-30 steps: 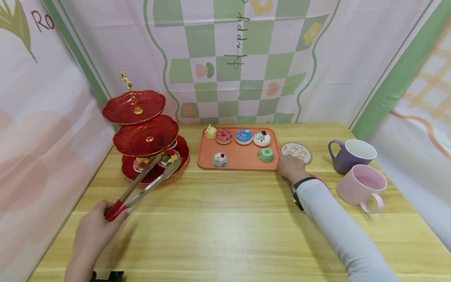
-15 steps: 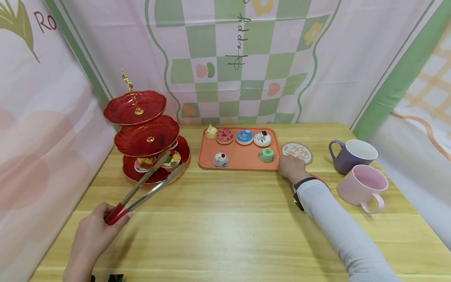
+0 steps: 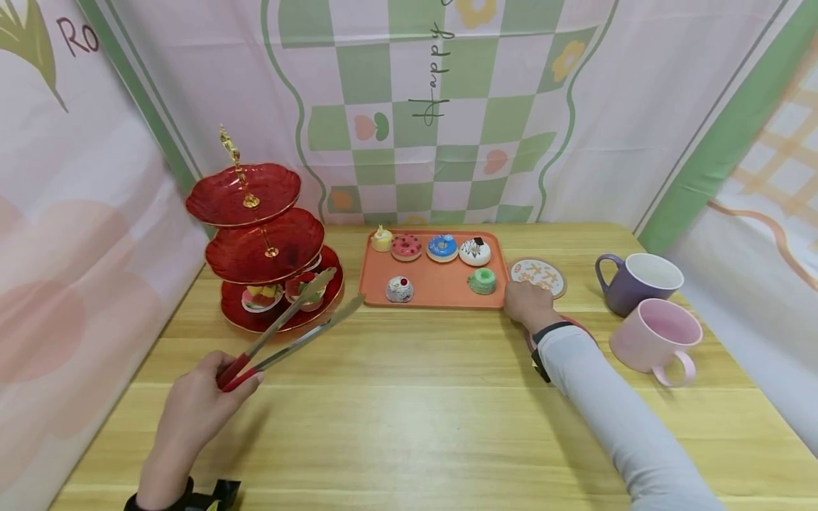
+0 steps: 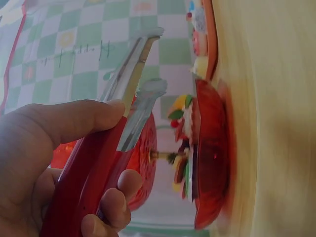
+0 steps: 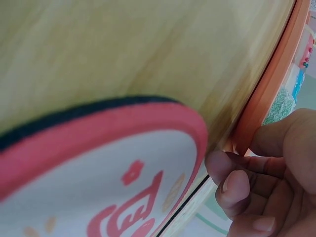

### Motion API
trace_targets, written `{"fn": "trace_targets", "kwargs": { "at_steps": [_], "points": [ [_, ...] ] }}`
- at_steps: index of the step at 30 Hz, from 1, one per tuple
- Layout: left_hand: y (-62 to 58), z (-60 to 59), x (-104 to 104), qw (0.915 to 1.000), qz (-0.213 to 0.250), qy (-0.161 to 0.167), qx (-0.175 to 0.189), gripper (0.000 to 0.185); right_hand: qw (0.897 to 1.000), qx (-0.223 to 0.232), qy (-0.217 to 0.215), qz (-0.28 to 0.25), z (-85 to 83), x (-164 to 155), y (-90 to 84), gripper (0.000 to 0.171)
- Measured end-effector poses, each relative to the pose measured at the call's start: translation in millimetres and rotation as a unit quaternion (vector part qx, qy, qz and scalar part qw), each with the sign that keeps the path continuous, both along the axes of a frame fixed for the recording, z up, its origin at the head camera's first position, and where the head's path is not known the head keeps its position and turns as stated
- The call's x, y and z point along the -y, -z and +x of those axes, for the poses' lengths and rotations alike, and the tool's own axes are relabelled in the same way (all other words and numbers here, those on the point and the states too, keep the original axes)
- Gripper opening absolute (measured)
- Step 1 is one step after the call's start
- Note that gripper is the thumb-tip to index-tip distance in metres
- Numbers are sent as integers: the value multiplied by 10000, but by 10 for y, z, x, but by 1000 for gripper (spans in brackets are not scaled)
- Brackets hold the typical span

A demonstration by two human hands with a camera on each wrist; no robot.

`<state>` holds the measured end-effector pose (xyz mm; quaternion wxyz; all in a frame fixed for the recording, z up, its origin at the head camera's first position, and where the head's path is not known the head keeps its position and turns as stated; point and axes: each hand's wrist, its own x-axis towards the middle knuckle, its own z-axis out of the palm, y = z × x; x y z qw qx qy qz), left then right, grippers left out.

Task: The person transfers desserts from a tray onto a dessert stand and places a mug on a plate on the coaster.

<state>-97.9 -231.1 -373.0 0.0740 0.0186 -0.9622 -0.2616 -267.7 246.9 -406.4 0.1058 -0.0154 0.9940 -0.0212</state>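
Purple mug (image 3: 635, 282) beside pink mug (image 3: 657, 341), perhaps touching.

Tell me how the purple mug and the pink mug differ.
The purple mug stands farther back on the table; the pink mug stands nearer the person and looks larger in the head view. The purple mug's handle points left, toward the round coaster; the pink mug's handle points toward the table's near edge. The purple mug is white inside, the pink mug pink inside. Both stand upright, side by side, right of the right hand.
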Motion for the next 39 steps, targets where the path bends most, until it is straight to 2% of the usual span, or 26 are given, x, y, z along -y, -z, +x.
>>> {"fn": "trace_targets", "kwargs": {
  "at_steps": [7,19,29,39],
  "points": [
    [31,-172,-87,9995,197,260,-5,40,10000,-13,-36,0,-1,-6,5,18],
    [94,-405,-188,9961,322,717,-394,30,10000,14,-54,38,6,0,-17,19],
    [151,-632,-321,9948,110,838,-564,32,10000,-16,-63,36,2,-3,-11,19],
    [222,-799,-413,9939,288,959,-455,33,10000,11,-33,13,-4,-5,3,18]
  ]
}}
